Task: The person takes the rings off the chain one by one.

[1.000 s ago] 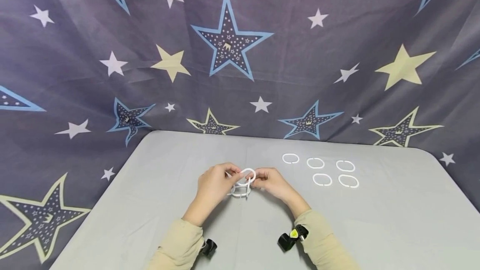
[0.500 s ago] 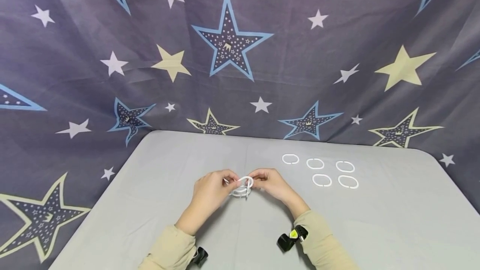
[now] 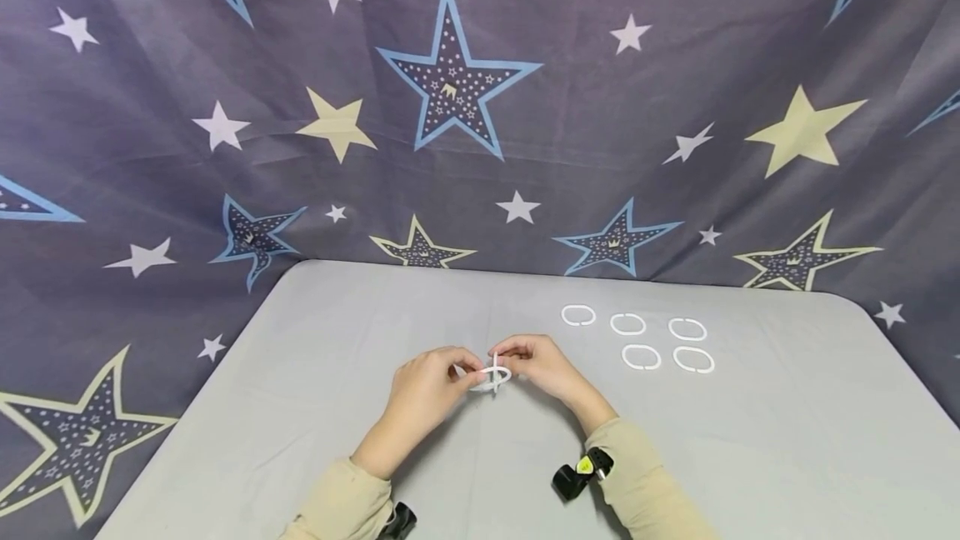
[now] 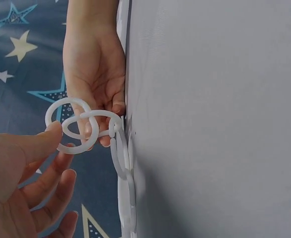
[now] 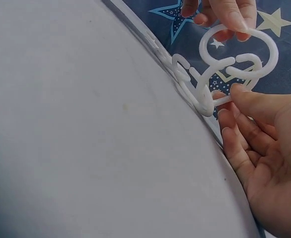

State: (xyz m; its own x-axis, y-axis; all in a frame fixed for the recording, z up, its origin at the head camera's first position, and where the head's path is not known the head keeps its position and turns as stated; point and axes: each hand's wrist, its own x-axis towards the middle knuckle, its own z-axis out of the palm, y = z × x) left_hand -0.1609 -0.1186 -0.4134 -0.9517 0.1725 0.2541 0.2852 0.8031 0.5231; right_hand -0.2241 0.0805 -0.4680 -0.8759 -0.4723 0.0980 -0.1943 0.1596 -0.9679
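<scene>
Left hand (image 3: 423,394) pinches a white link (image 4: 49,116); right hand (image 3: 551,373) pinches a second link (image 4: 102,113), crossing the first over the grey table (image 3: 750,457). Further links (image 4: 115,154) hang below. Beyond lie five loose links (image 3: 637,347). Backdrop (image 3: 585,123): printed stars, some crown-marked.

No readable text, no numbers, (crown emblems (image 3: 448,91) on printed stars (image 3: 459,112))

Dark star-patterned cloth backdrop (image 3: 592,132) behind a pale grey tabletop (image 3: 487,465).
</scene>
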